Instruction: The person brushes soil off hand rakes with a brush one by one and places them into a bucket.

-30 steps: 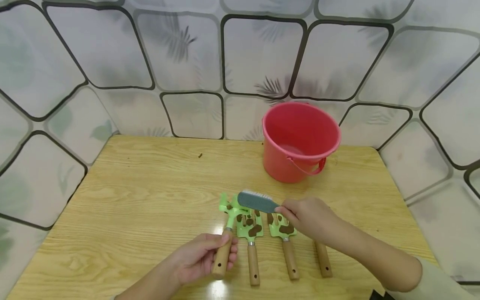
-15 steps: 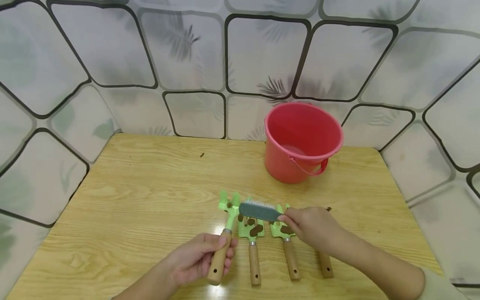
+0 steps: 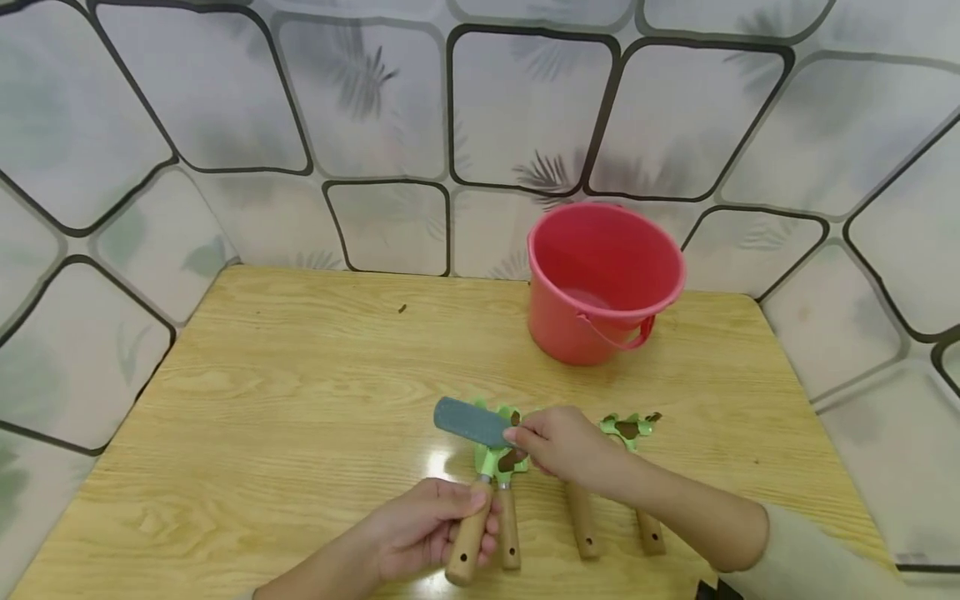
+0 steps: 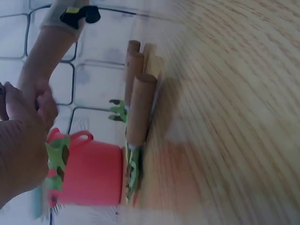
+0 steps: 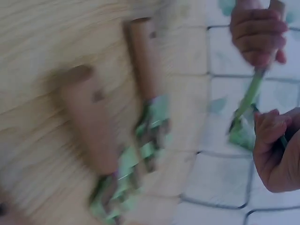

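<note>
My left hand (image 3: 427,527) grips the wooden handle of a hand rake (image 3: 468,546) with a green metal head. My right hand (image 3: 566,446) holds a grey brush (image 3: 471,422) by its narrow end, back upward. The brush lies across the rake's head and hides most of it; its bristles are out of sight. In the left wrist view, brown patches mark the green tines (image 4: 58,157). Just under the rake lies a green garden fork (image 3: 510,525), partly covered. Two more wooden-handled tools, one handle (image 3: 582,521) and another (image 3: 650,533), lie beneath my right arm.
A red bucket (image 3: 581,333) stands upright at the back right of the wooden table (image 3: 300,375). One small brown crumb (image 3: 402,308) lies near the back edge. A patterned cloth wall (image 3: 386,225) rises behind and at both sides.
The brush has moved left and down, turning its back upward over the rake's head. My left hand has shifted right with the rake, which now overlaps the fork beside it.
</note>
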A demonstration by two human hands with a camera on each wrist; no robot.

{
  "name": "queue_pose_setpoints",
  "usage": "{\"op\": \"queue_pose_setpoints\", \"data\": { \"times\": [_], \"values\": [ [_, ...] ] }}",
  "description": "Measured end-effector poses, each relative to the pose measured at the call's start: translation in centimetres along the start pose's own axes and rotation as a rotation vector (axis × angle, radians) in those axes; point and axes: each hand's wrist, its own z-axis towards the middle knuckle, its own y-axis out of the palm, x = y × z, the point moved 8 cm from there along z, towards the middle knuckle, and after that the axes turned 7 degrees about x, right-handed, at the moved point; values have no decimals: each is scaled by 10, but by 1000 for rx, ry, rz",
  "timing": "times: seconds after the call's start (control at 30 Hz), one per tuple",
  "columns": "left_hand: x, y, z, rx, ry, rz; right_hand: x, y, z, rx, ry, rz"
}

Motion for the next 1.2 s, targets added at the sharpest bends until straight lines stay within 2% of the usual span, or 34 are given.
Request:
{"op": "queue_pose_setpoints", "data": {
  "times": [0.17,0.3,0.57,0.7,0.87,0.97,1.1,1.2],
  "values": [
    [-3,2,6,31,14,-15,-39,-11,5,67,-80,-30],
    [-4,-1,5,36,18,-47,-46,-22,8,81,-74,-30],
    [5,-1,1,29,48,-65,-24,-25,7,63,-15,-23],
    [9,-8,-2,50,69,-55,-10,-30,0,44,8,-22],
    [9,-17,-11,45,71,-52,5,-36,-12,22,-33,-56],
    [8,-21,-16,37,58,-65,16,-35,-21,-3,-24,-54],
    [9,-22,-19,13,52,-80,29,-30,-27,-26,12,-16],
    [9,-20,-20,-10,54,-81,30,-24,-27,-31,-12,-1]
  ]
}}
